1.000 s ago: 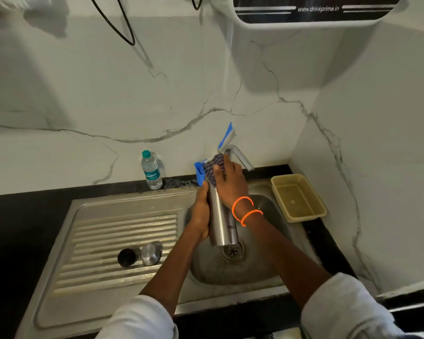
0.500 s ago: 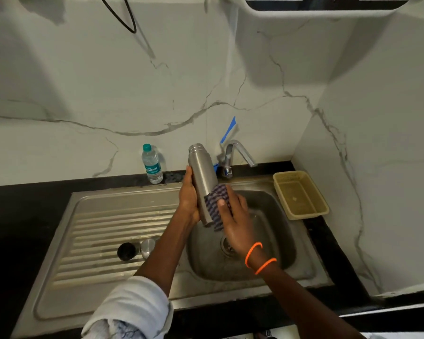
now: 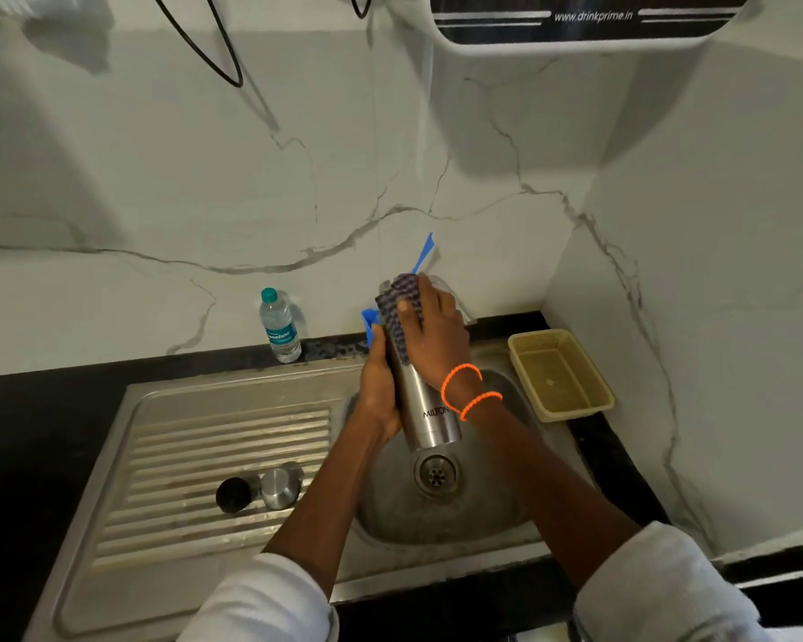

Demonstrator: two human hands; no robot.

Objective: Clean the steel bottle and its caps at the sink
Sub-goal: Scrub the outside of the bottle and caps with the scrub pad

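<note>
The steel bottle [image 3: 425, 410] stands nearly upright over the sink basin [image 3: 492, 516], just above the drain. My left hand [image 3: 379, 386] grips its left side at mid height. My right hand [image 3: 436, 338] presses a dark checked scrubbing cloth [image 3: 397, 301] around the bottle's upper part, so the mouth is hidden. Two caps lie on the ribbed drainboard [image 3: 182, 479]: a black one [image 3: 233, 494] and a steel one [image 3: 278, 487], side by side and touching.
A clear plastic water bottle [image 3: 278, 326] stands on the black counter against the marble wall. A yellow plastic tray [image 3: 559, 375] sits right of the basin. The tap and a blue holder [image 3: 369, 322] are mostly hidden behind my hands. A purifier hangs overhead.
My right hand slid the cloth from the bottle's lower part up to its top. The bottle came down from a raised tilt to nearly upright over the drain.
</note>
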